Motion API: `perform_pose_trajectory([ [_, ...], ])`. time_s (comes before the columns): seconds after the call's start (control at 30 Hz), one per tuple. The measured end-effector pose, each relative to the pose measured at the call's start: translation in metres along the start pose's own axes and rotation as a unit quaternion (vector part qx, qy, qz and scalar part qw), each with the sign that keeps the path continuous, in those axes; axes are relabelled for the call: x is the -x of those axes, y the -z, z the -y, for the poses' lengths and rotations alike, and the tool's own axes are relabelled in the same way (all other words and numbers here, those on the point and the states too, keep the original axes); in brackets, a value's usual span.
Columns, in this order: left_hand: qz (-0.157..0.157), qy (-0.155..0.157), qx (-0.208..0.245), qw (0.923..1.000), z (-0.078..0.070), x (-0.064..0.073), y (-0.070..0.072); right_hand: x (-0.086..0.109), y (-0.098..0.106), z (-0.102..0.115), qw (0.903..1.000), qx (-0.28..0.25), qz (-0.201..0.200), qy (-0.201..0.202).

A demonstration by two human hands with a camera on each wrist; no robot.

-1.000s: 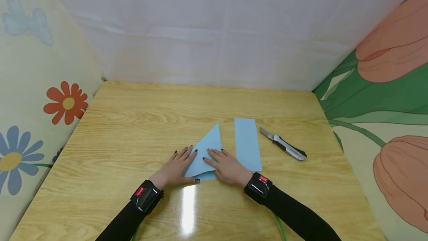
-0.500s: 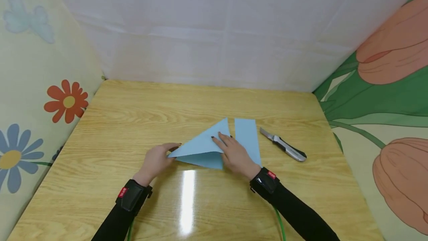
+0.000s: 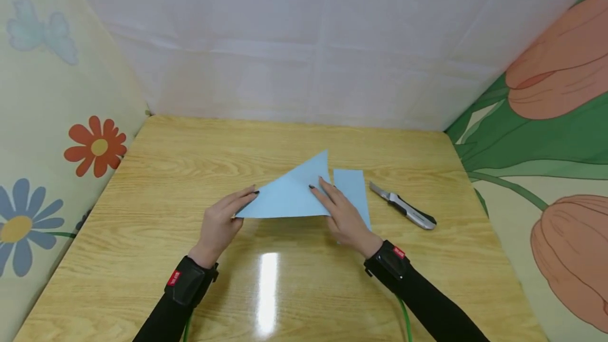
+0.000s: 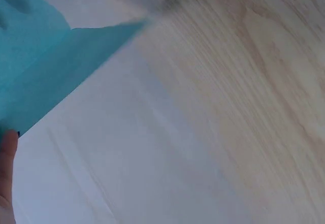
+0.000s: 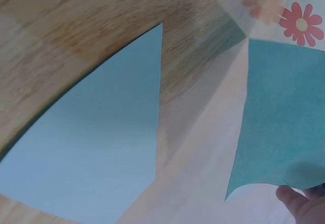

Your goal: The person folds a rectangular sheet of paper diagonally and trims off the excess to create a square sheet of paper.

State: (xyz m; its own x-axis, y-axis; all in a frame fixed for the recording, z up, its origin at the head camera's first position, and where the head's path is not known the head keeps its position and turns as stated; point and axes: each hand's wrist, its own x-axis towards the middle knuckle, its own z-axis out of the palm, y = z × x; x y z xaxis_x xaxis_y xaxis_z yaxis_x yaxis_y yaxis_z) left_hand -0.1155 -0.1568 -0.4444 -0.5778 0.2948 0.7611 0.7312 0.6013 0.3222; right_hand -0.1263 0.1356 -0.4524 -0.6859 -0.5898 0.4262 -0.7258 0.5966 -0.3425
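Note:
A light blue sheet of paper (image 3: 285,194), folded into a triangle, is held slightly raised over the table between both hands. My left hand (image 3: 218,226) pinches its left corner, fingers on top and thumb below. My right hand (image 3: 347,223) grips its right side near the lower edge, two fingertips lying across the top face. From the left wrist, the paper (image 4: 51,76) looks teal, with a finger (image 4: 7,160) at its edge. In the right wrist view a digit (image 5: 297,203) meets the lower edge of the raised paper (image 5: 284,117).
A narrow light blue paper strip (image 3: 351,189) lies on the wooden table (image 3: 190,162), partly covered by my right hand. To its right rests a utility knife (image 3: 402,206) with its blade pointing away to the left. A white sheet (image 3: 304,41) hangs behind the table.
My left hand has gone from lying flat beside the paper to pinching its left corner. The paper has been lifted and shifted up, its lower layer now hidden; my right hand moved slightly right.

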Motion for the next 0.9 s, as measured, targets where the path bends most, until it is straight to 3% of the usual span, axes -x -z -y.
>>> perform_pose_trajectory([
  [0.13, 0.0, -0.048, 0.017, 0.9987, -0.001, -0.001, 0.002, 0.007, 0.001, -0.001, 0.9995, 0.014, -0.004, 0.029],
  [0.27, 0.033, -0.077, 0.024, 0.9962, 0.0, 0.005, 0.002, 0.018, -0.001, -0.003, 0.9982, 0.035, 0.023, 0.044],
  [0.37, 0.068, -0.078, 0.019, 0.9945, 0.003, 0.016, 0.001, 0.025, -0.006, -0.003, 0.9963, 0.049, 0.053, 0.046],
  [0.57, 0.153, -0.028, 0.002, 0.9879, 0.009, 0.036, 0.001, 0.031, -0.017, -0.003, 0.9878, 0.081, 0.126, 0.041],
  [0.7, 0.216, 0.008, -0.027, 0.9759, 0.012, 0.046, 0.004, 0.035, -0.024, -0.003, 0.977, 0.111, 0.176, 0.047],
  [0.9, 0.272, 0.093, -0.042, 0.957, 0.012, 0.05, 0.006, 0.039, -0.027, -0.006, 0.9656, 0.132, 0.218, 0.055],
])
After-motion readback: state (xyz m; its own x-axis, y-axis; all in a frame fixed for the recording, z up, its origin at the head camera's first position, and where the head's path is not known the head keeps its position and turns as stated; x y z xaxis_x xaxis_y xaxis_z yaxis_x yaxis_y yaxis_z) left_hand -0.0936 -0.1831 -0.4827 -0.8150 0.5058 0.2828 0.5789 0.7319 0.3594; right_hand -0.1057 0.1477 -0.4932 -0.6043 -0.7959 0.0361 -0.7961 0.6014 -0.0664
